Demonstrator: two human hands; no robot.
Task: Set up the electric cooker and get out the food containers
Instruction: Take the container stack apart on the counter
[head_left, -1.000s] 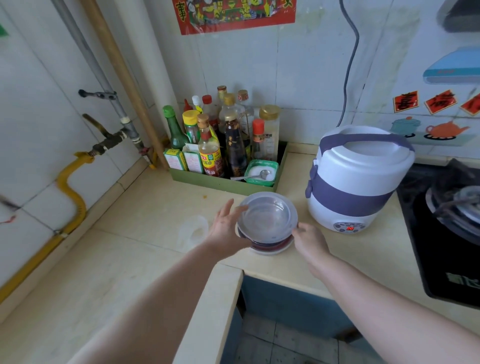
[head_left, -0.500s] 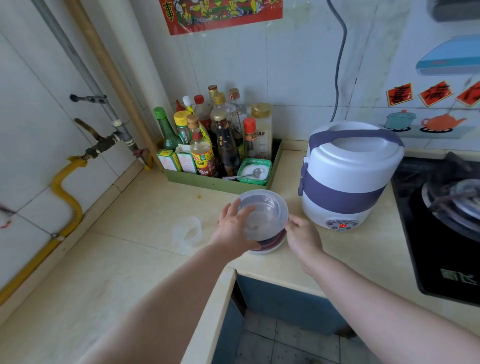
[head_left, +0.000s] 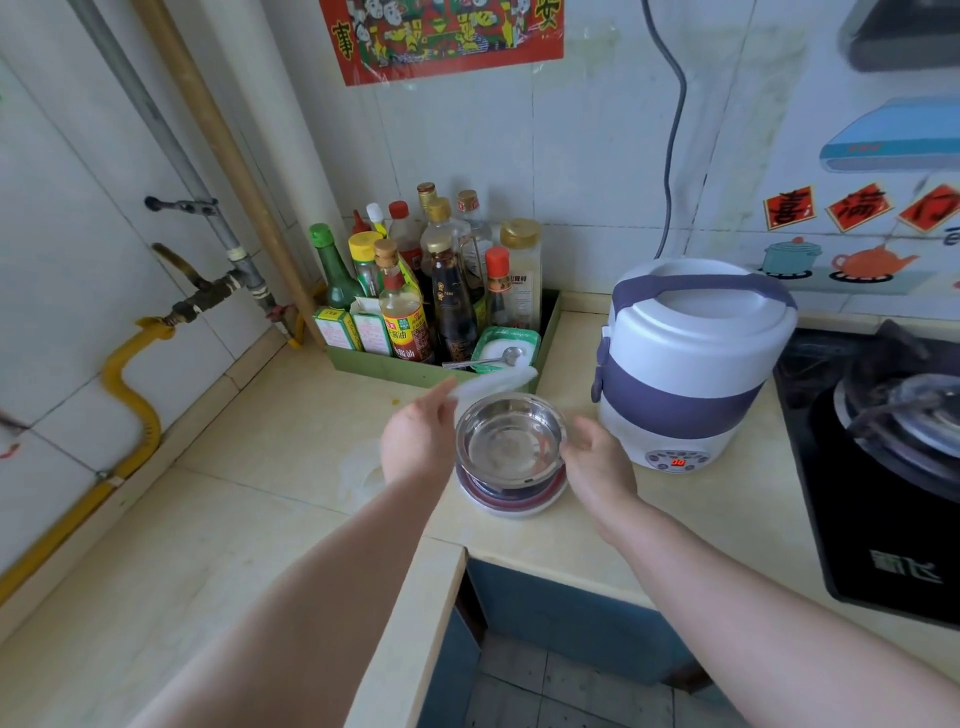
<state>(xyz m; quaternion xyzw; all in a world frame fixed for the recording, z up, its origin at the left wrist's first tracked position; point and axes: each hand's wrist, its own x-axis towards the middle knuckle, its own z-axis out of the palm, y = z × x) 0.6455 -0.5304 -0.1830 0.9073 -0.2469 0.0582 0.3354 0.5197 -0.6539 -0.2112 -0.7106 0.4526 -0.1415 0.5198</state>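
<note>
At the front edge of the counter (head_left: 270, 426), the left hand (head_left: 418, 441) pinches a translucent lid (head_left: 498, 381), blurred and tilted above the far rim of an open steel container (head_left: 511, 441). The right hand (head_left: 597, 465) grips that container's right wall with curled fingers. The steel container sits stacked on a lower container (head_left: 514, 501). Just to the right stands the electric cooker (head_left: 685, 364), lid closed, display lit red. Behind them, a green tray (head_left: 415, 370) holds bottles (head_left: 405, 322).

"事" on poster (head_left: 441, 36), "新飞" on stove (head_left: 883, 519)
</note>
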